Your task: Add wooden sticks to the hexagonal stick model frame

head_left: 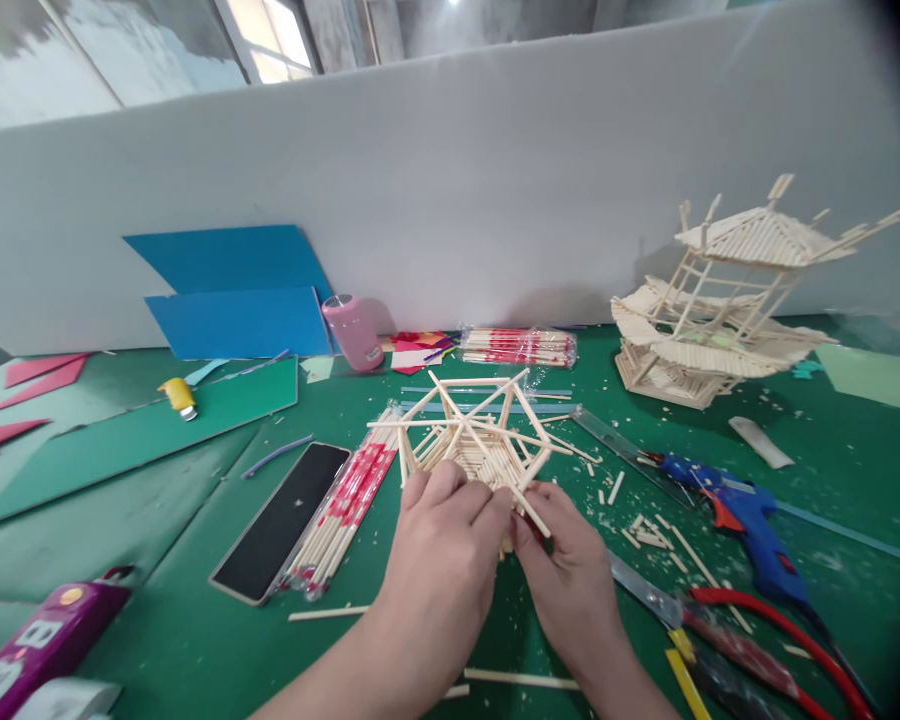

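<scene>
In the middle of the head view is a small frame of thin wooden sticks (pixel 461 425), with sticks crossing on top like spokes and closely stacked sticks inside. My left hand (pixel 444 545) is closed on its near side, fingers curled over the sticks. From the right, my right hand (pixel 570 560) pinches the frame's near right corner beside a jutting stick. The fingertips of both hands almost meet there, and what lies between them is partly hidden. Loose sticks (pixel 521 680) lie on the green table below my wrists.
Left are wrapped stick bundles (pixel 356 505), a phone (pixel 285 520) and a purple power strip (pixel 52 640). Right are a blue glue gun (pixel 746 510), red-handled pliers (pixel 765 610) and stick scraps (pixel 652 535). Behind stand a pink cup (pixel 354 335) and a stick pagoda (pixel 720 310).
</scene>
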`<state>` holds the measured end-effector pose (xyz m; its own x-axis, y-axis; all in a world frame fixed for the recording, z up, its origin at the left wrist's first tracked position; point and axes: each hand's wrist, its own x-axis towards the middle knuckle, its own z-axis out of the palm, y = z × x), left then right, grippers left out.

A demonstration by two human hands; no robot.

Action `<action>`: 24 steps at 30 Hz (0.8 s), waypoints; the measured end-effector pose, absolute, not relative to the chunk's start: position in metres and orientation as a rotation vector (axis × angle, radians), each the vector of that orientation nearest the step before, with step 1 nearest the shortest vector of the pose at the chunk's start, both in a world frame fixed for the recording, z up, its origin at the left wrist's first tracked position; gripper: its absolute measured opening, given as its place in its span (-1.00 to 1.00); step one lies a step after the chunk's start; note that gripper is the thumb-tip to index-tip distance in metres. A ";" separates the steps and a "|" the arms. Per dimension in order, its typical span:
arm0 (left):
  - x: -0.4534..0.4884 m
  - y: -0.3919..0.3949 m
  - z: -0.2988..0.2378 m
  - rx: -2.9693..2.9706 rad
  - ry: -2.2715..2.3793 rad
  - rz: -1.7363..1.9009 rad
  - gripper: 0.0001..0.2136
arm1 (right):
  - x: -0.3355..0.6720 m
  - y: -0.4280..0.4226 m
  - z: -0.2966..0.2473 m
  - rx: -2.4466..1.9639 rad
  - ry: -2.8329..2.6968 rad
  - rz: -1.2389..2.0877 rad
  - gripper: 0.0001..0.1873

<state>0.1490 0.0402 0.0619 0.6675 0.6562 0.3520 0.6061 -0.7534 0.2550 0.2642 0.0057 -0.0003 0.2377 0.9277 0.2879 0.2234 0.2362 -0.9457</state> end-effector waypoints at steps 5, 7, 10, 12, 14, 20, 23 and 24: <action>0.149 0.040 0.063 2.756 1.045 0.657 -0.80 | 0.265 0.006 0.001 -1.270 -1.265 0.707 -0.81; 0.149 0.039 0.063 2.749 1.045 0.655 -0.79 | 0.265 0.006 0.001 -1.267 -1.266 0.695 -0.81; 0.149 0.040 0.064 2.731 1.044 0.647 -0.79 | 0.264 0.006 0.000 -1.260 -1.264 0.683 -0.81; 0.149 0.041 0.065 2.727 1.044 0.649 -0.79 | 0.264 0.006 0.000 -1.261 -1.259 0.686 -0.81; 0.149 0.042 0.064 2.736 1.045 0.662 -0.79 | 0.264 0.006 0.000 -1.265 -1.253 0.690 -0.80; 0.150 0.042 0.065 2.734 1.072 0.613 -0.78 | 0.264 0.006 0.000 -1.262 -1.273 0.681 -0.81; 0.151 0.041 0.066 2.720 1.091 0.563 -0.79 | 0.264 0.007 -0.001 -1.253 -1.264 0.681 -0.81; 0.151 0.040 0.067 2.720 1.094 0.556 -0.79 | 0.264 0.006 -0.002 -1.250 -1.264 0.684 -0.81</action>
<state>0.1505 0.0404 0.0666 0.6640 0.6934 0.2798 0.6349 -0.7205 0.2788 0.2639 0.0065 -0.0017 0.2440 0.9173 0.3146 0.2391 0.2574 -0.9362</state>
